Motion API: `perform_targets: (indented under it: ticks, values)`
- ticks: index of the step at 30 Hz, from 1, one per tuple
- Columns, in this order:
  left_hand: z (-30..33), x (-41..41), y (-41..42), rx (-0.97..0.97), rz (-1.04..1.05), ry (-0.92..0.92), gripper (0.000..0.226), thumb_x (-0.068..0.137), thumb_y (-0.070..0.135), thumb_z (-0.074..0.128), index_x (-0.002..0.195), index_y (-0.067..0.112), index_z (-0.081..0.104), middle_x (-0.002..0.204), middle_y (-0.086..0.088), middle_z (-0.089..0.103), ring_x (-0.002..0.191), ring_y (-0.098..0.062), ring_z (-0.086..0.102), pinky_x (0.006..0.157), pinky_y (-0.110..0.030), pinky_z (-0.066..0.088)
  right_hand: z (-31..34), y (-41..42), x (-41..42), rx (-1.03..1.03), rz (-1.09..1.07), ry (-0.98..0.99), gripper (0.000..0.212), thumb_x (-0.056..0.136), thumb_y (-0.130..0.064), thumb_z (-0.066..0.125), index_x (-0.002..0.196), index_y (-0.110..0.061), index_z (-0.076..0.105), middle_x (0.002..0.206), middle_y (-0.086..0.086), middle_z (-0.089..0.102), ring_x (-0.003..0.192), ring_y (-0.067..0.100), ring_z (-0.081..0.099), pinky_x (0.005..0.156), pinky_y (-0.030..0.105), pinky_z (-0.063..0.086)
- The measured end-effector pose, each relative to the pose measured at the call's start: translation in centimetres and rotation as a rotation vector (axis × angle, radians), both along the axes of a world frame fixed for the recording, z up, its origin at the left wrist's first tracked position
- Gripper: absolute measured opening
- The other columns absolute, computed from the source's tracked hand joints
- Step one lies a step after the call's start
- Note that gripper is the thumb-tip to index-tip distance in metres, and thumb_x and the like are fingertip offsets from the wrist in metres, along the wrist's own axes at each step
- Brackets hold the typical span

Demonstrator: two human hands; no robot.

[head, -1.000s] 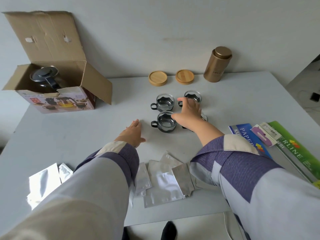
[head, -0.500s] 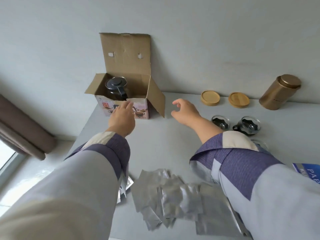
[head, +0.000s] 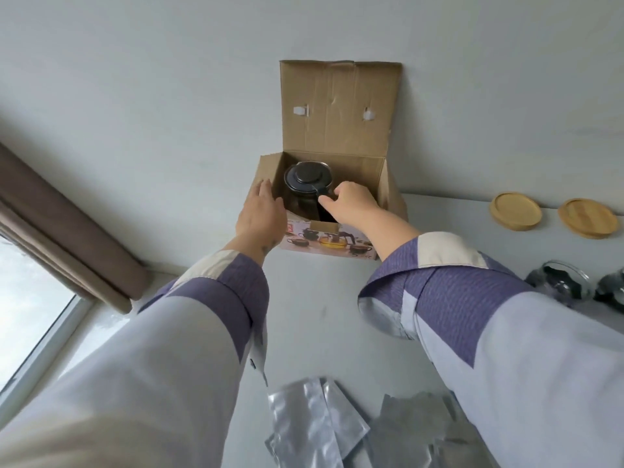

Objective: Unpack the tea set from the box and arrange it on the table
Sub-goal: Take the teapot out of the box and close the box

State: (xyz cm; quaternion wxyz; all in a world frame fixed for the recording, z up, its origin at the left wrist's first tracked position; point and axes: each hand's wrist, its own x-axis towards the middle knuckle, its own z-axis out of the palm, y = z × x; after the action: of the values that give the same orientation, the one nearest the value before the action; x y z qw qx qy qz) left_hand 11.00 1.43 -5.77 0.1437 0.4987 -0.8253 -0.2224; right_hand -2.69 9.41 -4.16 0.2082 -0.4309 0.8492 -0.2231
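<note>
Cardboard box (head: 332,243), open, upper centre of frame, against the wall at the back edge of the white table (head: 314,319); rear flap upright, side flaps spread.
Glass teapot (head: 305,190), dark lid, upright inside the box, toward its left half; black handle pointing right, toward the right hand.
Right hand (head: 351,206), reaching over the front wall into the box; fingers curled at the handle, thumb tip touching its top; full closure around it not discernible.
Left hand (head: 261,211), fingers extended and spread, laid along the box's left flap, just beside the teapot body; nothing held.
Room inside the box: open gap right of the teapot; top unobstructed.
Two wooden coasters (head: 515,211), upper right, flat near the wall, well apart from the box.
Glass cups (head: 564,287), right edge, partly hidden behind the right sleeve.
Silver foil pouches (head: 314,423), bottom centre, loosely overlapping.
Bare tabletop between box and pouches.
Curtain (head: 64,231) and window, left edge.
</note>
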Motion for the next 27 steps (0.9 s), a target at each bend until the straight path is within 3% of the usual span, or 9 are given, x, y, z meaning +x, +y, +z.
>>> perform_targets:
  ticks: [2, 4, 7, 10, 16, 20, 23, 27]
  values:
    - [-0.5, -0.5, -0.5, 0.072, 0.029, 0.061, 0.040, 0.100, 0.019, 0.028, 0.139, 0.011, 0.036, 0.143, -0.007, 0.042, 0.125, -0.029, 0.047, 0.100, -0.040, 0.040, -0.3, -1.4, 0.2, 0.126, -0.007, 0.001, 0.037, 0.097, -0.043, 0.044, 0.092, -0.007, 0.053, 0.081, 0.005, 0.054, 0.080, 0.022, 0.055, 0.063, 0.027, 0.041]
    - [-0.9, -0.9, -0.6, 0.166, 0.057, 0.106, 0.044, 0.099, 0.014, 0.026, 0.143, 0.011, 0.031, 0.138, -0.011, 0.047, 0.120, -0.030, 0.050, 0.099, -0.039, 0.044, -0.6, -2.3, 0.2, 0.193, -0.003, 0.011, 0.035, 0.098, -0.042, 0.043, 0.092, -0.008, 0.049, 0.079, 0.005, 0.051, 0.076, 0.020, 0.053, 0.066, 0.028, 0.040]
    - [-1.2, -1.5, -0.6, 0.291, 0.123, 0.184, 0.055, 0.097, 0.009, 0.026, 0.151, 0.014, 0.015, 0.144, -0.011, 0.042, 0.127, -0.030, 0.046, 0.106, -0.041, 0.040, -0.8, -2.9, 0.1, 0.245, -0.005, 0.014, 0.030, 0.100, -0.034, 0.041, 0.092, -0.006, 0.051, 0.070, 0.004, 0.046, 0.062, 0.015, 0.047, 0.055, 0.023, 0.035]
    - [-1.1, -2.0, -0.6, 0.296, 0.163, 0.202, 0.052, 0.097, 0.004, 0.028, 0.148, 0.013, 0.022, 0.143, -0.011, 0.044, 0.128, -0.029, 0.046, 0.105, -0.039, 0.040, -1.5, -3.1, 0.2, 0.221, -0.038, -0.006, 0.029, 0.100, -0.031, 0.040, 0.092, -0.007, 0.054, 0.070, 0.003, 0.047, 0.060, 0.014, 0.047, 0.052, 0.022, 0.033]
    - [-0.8, -2.1, -0.5, 0.284, 0.171, 0.178, 0.039, 0.096, 0.003, 0.030, 0.134, 0.012, 0.038, 0.130, -0.012, 0.052, 0.116, -0.031, 0.054, 0.099, -0.043, 0.047, 0.0, -1.7, -0.7, 0.111, -0.111, -0.062, 0.027, 0.100, -0.032, 0.039, 0.099, -0.009, 0.053, 0.095, 0.008, 0.064, 0.076, 0.019, 0.060, 0.053, 0.024, 0.037]
    - [-0.3, -2.0, -0.1, 0.287, 0.186, 0.151, 0.042, 0.094, -0.002, 0.033, 0.134, 0.009, 0.038, 0.131, -0.014, 0.051, 0.118, -0.033, 0.052, 0.098, -0.040, 0.044, 3.8, 0.0, -2.0, 0.036, -0.168, -0.112, 0.042, 0.099, -0.038, 0.038, 0.124, -0.006, 0.051, 0.111, 0.012, 0.063, 0.090, 0.027, 0.063, 0.065, 0.033, 0.056]
    - [0.2, -1.9, 0.0, 0.283, 0.171, 0.113, 0.045, 0.092, -0.006, 0.035, 0.136, 0.004, 0.035, 0.133, -0.017, 0.050, 0.121, -0.035, 0.050, 0.096, -0.040, 0.043, 6.4, 2.0, -3.2, -0.024, -0.218, -0.121, 0.043, 0.099, -0.036, 0.039, 0.127, -0.004, 0.048, 0.110, 0.016, 0.064, 0.094, 0.032, 0.064, 0.076, 0.040, 0.058]
    - [0.3, -1.8, 0.1, 0.259, 0.157, 0.067, 0.046, 0.091, -0.006, 0.033, 0.136, 0.003, 0.033, 0.134, -0.019, 0.048, 0.121, -0.036, 0.049, 0.099, -0.043, 0.042, 7.7, 5.2, -4.9, -0.055, -0.312, -0.032, 0.040, 0.098, -0.035, 0.039, 0.123, -0.006, 0.052, 0.109, 0.015, 0.065, 0.095, 0.032, 0.064, 0.076, 0.041, 0.059]
